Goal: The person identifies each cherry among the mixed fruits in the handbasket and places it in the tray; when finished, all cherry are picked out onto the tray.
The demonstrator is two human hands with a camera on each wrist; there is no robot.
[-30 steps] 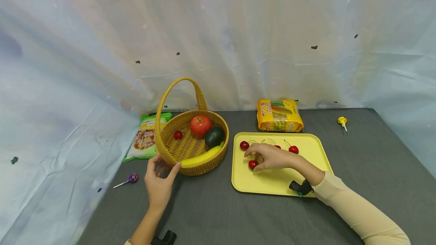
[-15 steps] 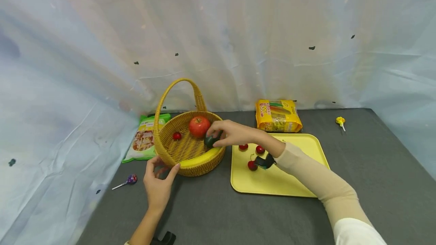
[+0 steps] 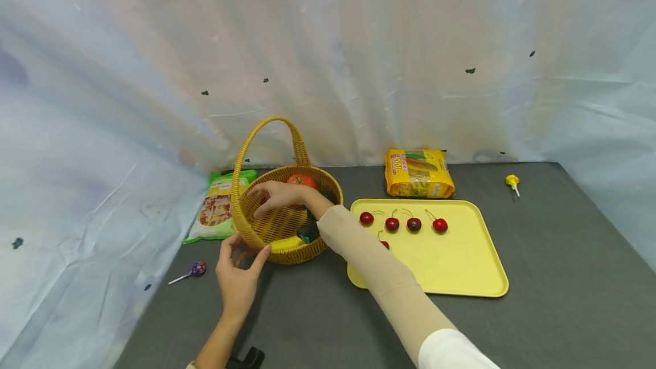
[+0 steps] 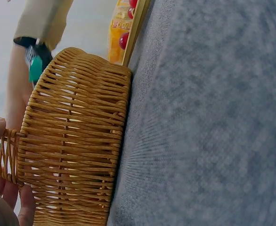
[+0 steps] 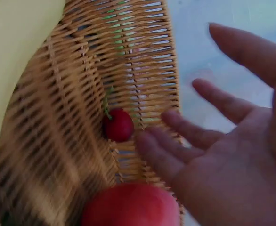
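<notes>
My left hand (image 3: pixel 238 281) grips the yellow wicker basket (image 3: pixel 294 255) at its near left rim, thumb and fingers around the foot of the handle (image 4: pixel 4 155). Over the inside of the basket is my right hand (image 3: pixel 279 195), its fingers extended and nothing between them in the right wrist view. Near those fingers (image 5: pixel 206 136), a red cherry (image 5: pixel 119 125) with a green stem lies against the basket wall. The basket also holds a red apple (image 3: pixel 301 179), a banana (image 3: pixel 286 244) and a dark green avocado (image 3: pixel 328 193), mostly hidden by my right arm.
Right of the basket, a yellow tray (image 3: pixel 451 266) carries several cherries (image 3: pixel 414 225), partly beneath my right sleeve. A yellow snack package (image 3: pixel 419 174) lies behind it. A green-and-white bag (image 3: pixel 217 209) and purple lollipop (image 3: pixel 198 269) are at left, a yellow lollipop (image 3: pixel 512 181) far right.
My right hand has moved left from a cherry on the tray, past the avocado, to the basket's left part. The cherry stays on the tray. My left hand keeps its hold.
</notes>
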